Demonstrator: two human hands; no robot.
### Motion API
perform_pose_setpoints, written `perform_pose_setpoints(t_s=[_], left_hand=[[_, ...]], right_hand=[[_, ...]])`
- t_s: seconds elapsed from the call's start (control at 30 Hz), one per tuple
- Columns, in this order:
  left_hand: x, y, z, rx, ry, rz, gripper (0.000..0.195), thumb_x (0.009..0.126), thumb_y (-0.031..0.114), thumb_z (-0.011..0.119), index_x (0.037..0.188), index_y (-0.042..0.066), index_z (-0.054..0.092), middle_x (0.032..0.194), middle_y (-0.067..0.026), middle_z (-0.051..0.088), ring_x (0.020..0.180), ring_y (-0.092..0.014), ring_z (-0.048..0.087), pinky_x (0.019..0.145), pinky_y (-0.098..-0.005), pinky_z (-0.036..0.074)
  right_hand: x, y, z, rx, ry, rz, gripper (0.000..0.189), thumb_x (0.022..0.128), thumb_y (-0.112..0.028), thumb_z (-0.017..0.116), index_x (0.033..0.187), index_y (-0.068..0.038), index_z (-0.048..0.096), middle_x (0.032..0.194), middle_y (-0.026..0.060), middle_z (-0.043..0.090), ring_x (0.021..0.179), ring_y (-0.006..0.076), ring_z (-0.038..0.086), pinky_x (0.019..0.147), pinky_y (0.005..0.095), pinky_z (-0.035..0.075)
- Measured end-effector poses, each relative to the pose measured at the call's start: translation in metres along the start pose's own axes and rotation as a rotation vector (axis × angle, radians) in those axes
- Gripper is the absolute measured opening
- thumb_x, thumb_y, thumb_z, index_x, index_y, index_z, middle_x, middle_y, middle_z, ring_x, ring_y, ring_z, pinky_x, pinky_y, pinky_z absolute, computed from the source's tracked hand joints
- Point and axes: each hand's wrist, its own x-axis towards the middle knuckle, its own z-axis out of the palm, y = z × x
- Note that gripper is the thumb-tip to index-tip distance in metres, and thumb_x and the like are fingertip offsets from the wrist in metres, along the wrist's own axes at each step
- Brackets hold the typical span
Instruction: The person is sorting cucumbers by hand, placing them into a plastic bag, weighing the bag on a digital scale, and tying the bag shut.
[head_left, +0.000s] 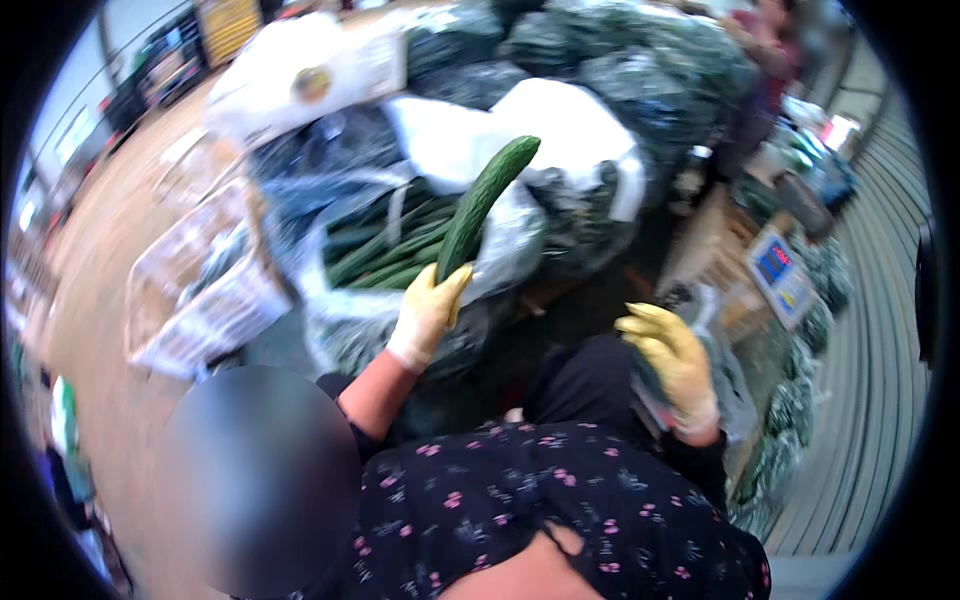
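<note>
My left hand (431, 307), in a pale yellow glove, grips a long dark green cucumber (487, 199) by its lower end. The cucumber tilts up and to the right, over an opened clear plastic bag (514, 244). More cucumbers (397, 255) lie side by side inside that bag, partly covered by my hand and the held one. Above my dark-clothed leg (581, 382) is my right hand (671, 356), gloved the same way, fingers slightly bent and apart. Nothing shows in its grasp, though its palm is partly hidden.
A white plastic crate (206, 300) stands at left. Filled bags (652, 82) are heaped behind the opened one, with white sacks (292, 75) among them. A digital scale (780, 274) sits by a cardboard box (701, 262) at right. Another person (761, 67) is at upper right.
</note>
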Motion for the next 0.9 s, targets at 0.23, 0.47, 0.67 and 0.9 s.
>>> perform_pose_setpoints(t_s=[0.23, 0.47, 0.67, 0.9], left_hand=[[0.053, -0.057, -0.113, 0.112, 0.431, 0.012, 0.035, 0.091, 0.036, 0.069, 0.083, 0.005, 0.057, 0.066, -0.0028, 0.057, 0.052, -0.012, 0.049, 0.048, -0.0297, 0.04], [0.087, -0.097, -0.064, 0.004, 0.336, -0.089, 0.03, 0.093, 0.035, 0.066, 0.092, 0.008, 0.054, 0.067, -0.0021, 0.055, 0.046, -0.011, 0.047, 0.043, -0.0293, 0.038], [0.131, -0.129, -0.054, 0.931, 0.18, 0.15, 0.046, 0.087, 0.042, 0.058, 0.096, -0.003, 0.06, 0.088, -0.027, 0.065, 0.081, -0.044, 0.063, 0.078, -0.0495, 0.05], [0.106, -0.092, -0.06, 1.075, 0.194, 0.253, 0.048, 0.086, 0.038, 0.064, 0.104, -0.006, 0.062, 0.101, -0.0326, 0.065, 0.097, -0.047, 0.063, 0.088, -0.0508, 0.049]], right_hand=[[-0.011, 0.026, -0.002, -0.058, 0.055, 0.116, 0.038, 0.094, -0.003, 0.058, 0.132, 0.001, 0.054, 0.115, 0.012, 0.067, 0.105, 0.0149, 0.063, 0.095, 0.0268, 0.048], [-0.009, 0.023, 0.016, -0.052, 0.052, 0.142, 0.038, 0.093, -0.003, 0.06, 0.131, 0.0, 0.056, 0.114, 0.011, 0.067, 0.104, 0.0151, 0.063, 0.094, 0.027, 0.049], [-0.032, 0.031, -0.008, -0.05, 0.14, 0.129, 0.038, 0.092, -0.001, 0.061, 0.13, -0.001, 0.057, 0.113, 0.011, 0.068, 0.106, 0.0159, 0.064, 0.094, 0.0275, 0.05], [-0.075, 0.012, -0.08, -0.142, 0.302, 0.045, 0.034, 0.093, -0.004, 0.062, 0.127, -0.001, 0.059, 0.111, 0.009, 0.069, 0.104, 0.0139, 0.064, 0.092, 0.0277, 0.05]])
